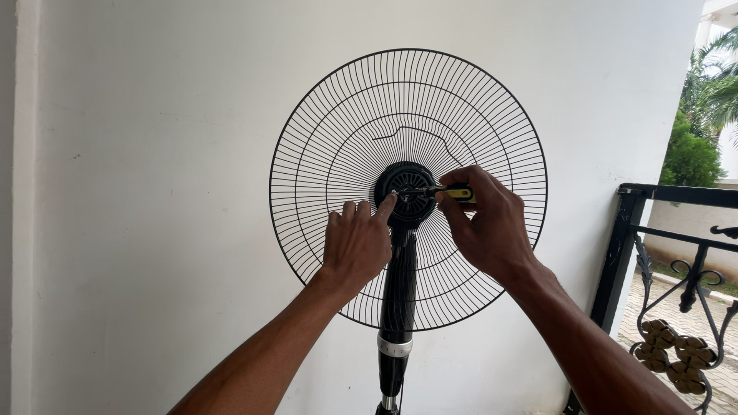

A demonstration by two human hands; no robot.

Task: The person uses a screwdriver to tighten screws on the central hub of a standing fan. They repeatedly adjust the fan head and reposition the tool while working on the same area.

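White wall (pixel 154 192) behind; right hand (pixel 492 230) grips screwdriver (pixel 450 192) at fan hub (pixel 405 194).

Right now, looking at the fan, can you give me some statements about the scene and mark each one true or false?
1. The right hand holds a yellow-handled screwdriver at the fan hub. True.
2. The left hand grips the railing. False: its fingers touch the hub.
3. The wire grille is round and black. True.
4. The fan stands before a brick wall. False: the white wall is plain.
5. The railing is on the left. False: it is on the right.
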